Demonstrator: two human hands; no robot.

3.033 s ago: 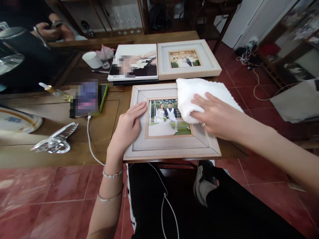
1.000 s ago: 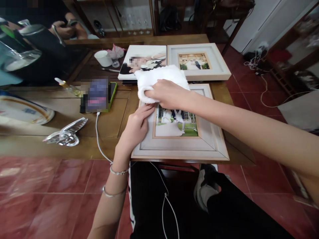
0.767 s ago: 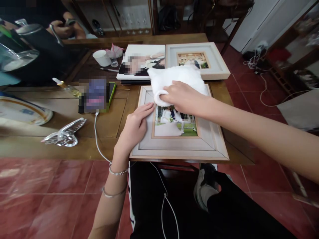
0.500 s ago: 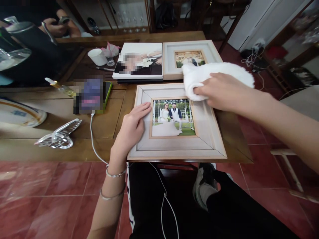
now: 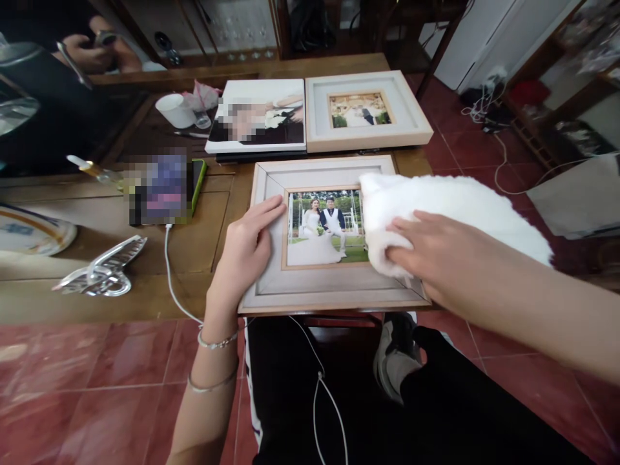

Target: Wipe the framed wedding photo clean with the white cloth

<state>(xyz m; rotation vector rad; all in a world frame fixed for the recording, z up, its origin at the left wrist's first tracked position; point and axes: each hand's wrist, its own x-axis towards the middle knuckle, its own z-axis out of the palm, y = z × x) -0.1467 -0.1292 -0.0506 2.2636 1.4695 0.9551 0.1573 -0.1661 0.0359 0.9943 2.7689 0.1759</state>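
Observation:
A white picture frame with a thin wooden edge lies flat at the table's front, around a photo of two people on a garden swing. My left hand rests on the frame's left side, fingers stretched out over its border. In my right hand is a fluffy white cloth, bunched under the fingers and pressed on the frame's right side. The cloth covers the right border and reaches the photo's edge. Its loose part spreads out past the frame to the right.
Behind lie a second framed photo and a photo panel. To the left are a phone on a white cable, a dropper bottle, a clear hair claw and a white cup. Another person's hands show at the far left.
My right hand has drawn the cloth from the frame's upper right corner toward me, down its right side. The second framed photo is now uncovered. My left hand stays on the frame.

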